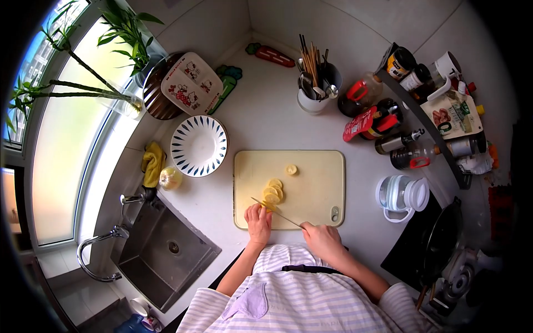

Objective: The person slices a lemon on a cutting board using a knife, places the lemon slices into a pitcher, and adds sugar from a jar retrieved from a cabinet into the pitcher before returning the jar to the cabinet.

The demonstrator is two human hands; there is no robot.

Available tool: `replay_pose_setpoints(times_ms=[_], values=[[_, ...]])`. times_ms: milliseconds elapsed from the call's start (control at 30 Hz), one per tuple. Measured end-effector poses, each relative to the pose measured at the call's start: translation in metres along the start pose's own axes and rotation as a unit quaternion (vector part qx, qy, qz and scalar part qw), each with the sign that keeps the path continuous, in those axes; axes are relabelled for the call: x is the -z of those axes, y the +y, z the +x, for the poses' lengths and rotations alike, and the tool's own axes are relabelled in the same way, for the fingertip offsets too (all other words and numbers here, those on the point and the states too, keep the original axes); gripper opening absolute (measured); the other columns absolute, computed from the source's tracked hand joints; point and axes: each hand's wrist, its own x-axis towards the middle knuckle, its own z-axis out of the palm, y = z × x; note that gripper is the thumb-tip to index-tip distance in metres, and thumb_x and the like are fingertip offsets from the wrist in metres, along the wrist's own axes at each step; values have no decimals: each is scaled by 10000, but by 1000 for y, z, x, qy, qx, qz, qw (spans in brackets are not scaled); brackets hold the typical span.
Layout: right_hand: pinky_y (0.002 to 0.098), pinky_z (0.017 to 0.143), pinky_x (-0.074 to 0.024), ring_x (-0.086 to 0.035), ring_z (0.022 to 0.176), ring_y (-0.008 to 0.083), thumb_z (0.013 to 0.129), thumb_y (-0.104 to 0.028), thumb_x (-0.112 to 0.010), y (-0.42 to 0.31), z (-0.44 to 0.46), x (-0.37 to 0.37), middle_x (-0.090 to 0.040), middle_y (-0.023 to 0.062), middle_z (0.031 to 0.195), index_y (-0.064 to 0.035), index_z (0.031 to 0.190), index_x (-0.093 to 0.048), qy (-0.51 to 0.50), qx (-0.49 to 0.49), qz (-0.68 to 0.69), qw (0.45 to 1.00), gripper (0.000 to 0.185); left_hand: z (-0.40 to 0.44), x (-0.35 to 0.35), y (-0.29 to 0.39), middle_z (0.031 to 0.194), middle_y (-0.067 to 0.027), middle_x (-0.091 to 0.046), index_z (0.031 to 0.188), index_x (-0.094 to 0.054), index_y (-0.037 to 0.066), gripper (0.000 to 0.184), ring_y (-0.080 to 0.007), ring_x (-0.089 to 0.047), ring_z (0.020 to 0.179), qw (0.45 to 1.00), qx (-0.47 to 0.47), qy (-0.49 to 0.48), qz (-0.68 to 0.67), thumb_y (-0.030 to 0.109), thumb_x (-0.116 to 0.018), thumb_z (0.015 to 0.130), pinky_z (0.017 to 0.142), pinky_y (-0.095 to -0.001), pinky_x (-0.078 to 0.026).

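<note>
Right of the sink (155, 261) and patterned plate (199, 146), the left hand (257, 225) steadies a yellow piece (268, 206) on the cutting board (316, 180) with bent fingers; yellow slices (273, 192) lie just beyond; the knife (282, 215) is clasped in the right hand (323, 242); a clear jug (395, 194) stands farther right.

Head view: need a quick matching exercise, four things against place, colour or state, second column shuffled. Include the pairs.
Column 1
1. Knife
2. Round dish
3. Cutting board
4. Cloth

Column 2
A. Lies beneath the yellow slices
B. Bunched up, between the dish and the window in the picture
C. Held in the right hand
D. White, with dark blue marks around the rim

Pairs: 1-C, 2-D, 3-A, 4-B
</note>
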Motion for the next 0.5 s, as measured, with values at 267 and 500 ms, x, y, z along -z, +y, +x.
replay_pose_setpoints(times_ms=[267, 500], values=[[506, 618, -529, -663, 669, 404, 929, -210, -563, -8, 38, -27, -653, 198, 674, -92, 995, -658, -27, -4, -9, 1000, 166, -2, -4, -4, 1210, -157, -518, 1233, -493, 64, 479, -366, -489, 1147, 1000, 11, 0, 8, 93, -701, 803, 1008, -498, -340], [506, 600, -534, -668, 656, 406, 922, -192, -547, -3, 23, -7, -648, 208, 662, -63, 943, -640, -31, 0, -20, 999, 160, -3, -6, -4, 1205, -148, -525, 1244, -491, 74, 513, -358, -490, 1147, 1000, 16, 0, 10, 87, -707, 779, 1006, -492, -341]])
